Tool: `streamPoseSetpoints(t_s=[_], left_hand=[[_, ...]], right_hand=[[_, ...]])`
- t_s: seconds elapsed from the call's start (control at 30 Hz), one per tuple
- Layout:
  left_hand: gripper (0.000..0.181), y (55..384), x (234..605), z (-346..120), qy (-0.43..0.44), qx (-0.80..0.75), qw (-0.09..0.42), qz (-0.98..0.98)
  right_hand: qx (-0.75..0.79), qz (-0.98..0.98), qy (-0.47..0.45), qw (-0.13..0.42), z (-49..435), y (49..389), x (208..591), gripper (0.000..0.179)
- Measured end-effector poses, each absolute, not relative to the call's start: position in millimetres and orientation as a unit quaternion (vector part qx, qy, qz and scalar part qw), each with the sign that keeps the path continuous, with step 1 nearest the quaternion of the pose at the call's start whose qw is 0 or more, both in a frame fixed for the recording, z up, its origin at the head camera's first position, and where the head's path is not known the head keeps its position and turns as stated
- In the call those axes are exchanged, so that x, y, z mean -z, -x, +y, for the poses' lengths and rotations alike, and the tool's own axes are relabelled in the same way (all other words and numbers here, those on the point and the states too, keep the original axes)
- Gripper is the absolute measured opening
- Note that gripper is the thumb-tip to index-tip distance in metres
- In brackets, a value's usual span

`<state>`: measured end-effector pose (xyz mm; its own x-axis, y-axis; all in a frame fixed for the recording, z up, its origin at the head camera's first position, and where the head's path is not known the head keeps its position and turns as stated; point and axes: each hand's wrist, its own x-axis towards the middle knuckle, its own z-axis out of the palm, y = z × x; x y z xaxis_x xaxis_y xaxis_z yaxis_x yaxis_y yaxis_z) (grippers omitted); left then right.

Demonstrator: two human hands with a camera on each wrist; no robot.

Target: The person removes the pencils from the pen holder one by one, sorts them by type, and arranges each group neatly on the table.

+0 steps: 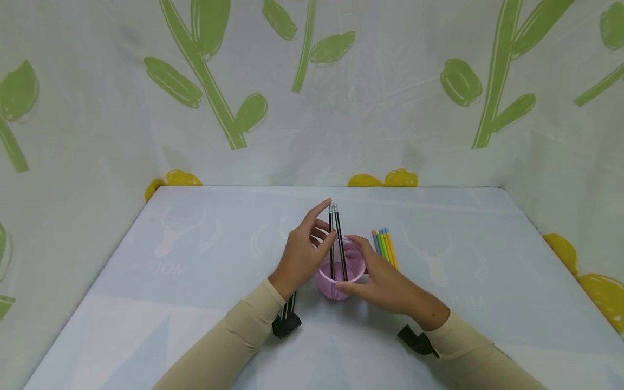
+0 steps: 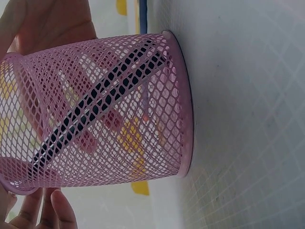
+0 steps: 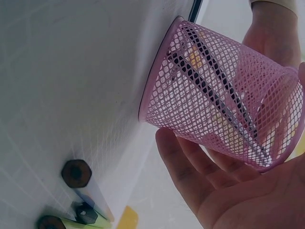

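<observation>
A pink mesh pencil cup (image 1: pixel 333 291) stands upright on the table. Two black pencils (image 1: pixel 340 244) lean inside it, their silver ends above the rim. My right hand (image 1: pixel 390 284) holds the cup, thumb on the near side and fingers on the far side; the right wrist view shows its fingers (image 3: pixel 183 167) along the mesh. Beside the pencils' upper parts is my left hand (image 1: pixel 304 249), index finger extended to their tops and thumb overlapping one shaft. Through the mesh, the left wrist view shows both pencils (image 2: pixel 97 95) slanting across the cup.
Several coloured pencils (image 1: pixel 385 246) lie in a row right of the cup. More black pencils (image 1: pixel 290 307) lie partly hidden under the left forearm. Black wrist straps (image 1: pixel 416 341) hang below the sleeves. A leaf-patterned wall cloth (image 1: pixel 390 108) rises behind the table.
</observation>
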<state>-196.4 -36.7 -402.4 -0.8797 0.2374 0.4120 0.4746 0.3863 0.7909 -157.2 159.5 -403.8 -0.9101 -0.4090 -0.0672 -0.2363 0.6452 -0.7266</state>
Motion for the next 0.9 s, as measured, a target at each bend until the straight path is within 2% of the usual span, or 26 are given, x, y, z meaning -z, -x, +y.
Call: streamPoseSetpoints(t_s=[0.9], left_hand=[[0.064,197.8,402.8,-36.9,0.214,0.514,0.107,-0.824]], right_hand=[[0.381,0.901,0.172,0.114,158.5,157.2,404.0,0.097]])
